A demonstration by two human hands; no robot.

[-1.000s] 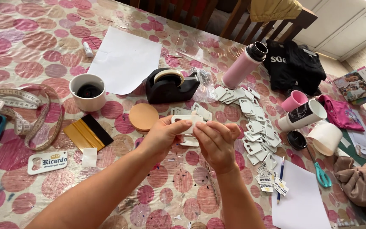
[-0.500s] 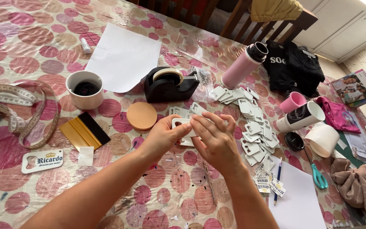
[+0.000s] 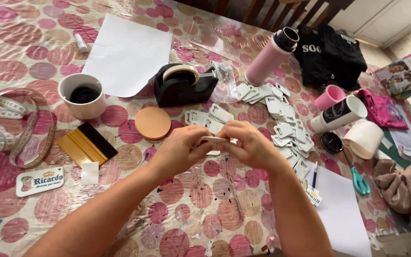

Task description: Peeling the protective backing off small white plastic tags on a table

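Pink-dotted oilcloth (image 3: 34, 62) covers the table, and both hands meet over its middle. The left hand (image 3: 179, 151) and right hand (image 3: 249, 146) pinch the ends of one small white tag (image 3: 213, 139), held flat just above the cloth, fingers closed on it. The step in hand looks like working on that single tag, peeling or pressing something along its face; the next move would call for a steady grip at one end while the other fingertips do the fine work.

Just beyond the hands lies a spread of like tags (image 3: 281, 119), running toward the right. Near the left hand sit a round tan disc (image 3: 152, 123) and, farther back, a black tape dispenser (image 3: 182, 84). A yellow squeegee (image 3: 85, 145) and a white cup (image 3: 81, 95) lie to the left, a pink bottle (image 3: 270, 56) behind the tags, and scissors (image 3: 359, 180) well off to the right.
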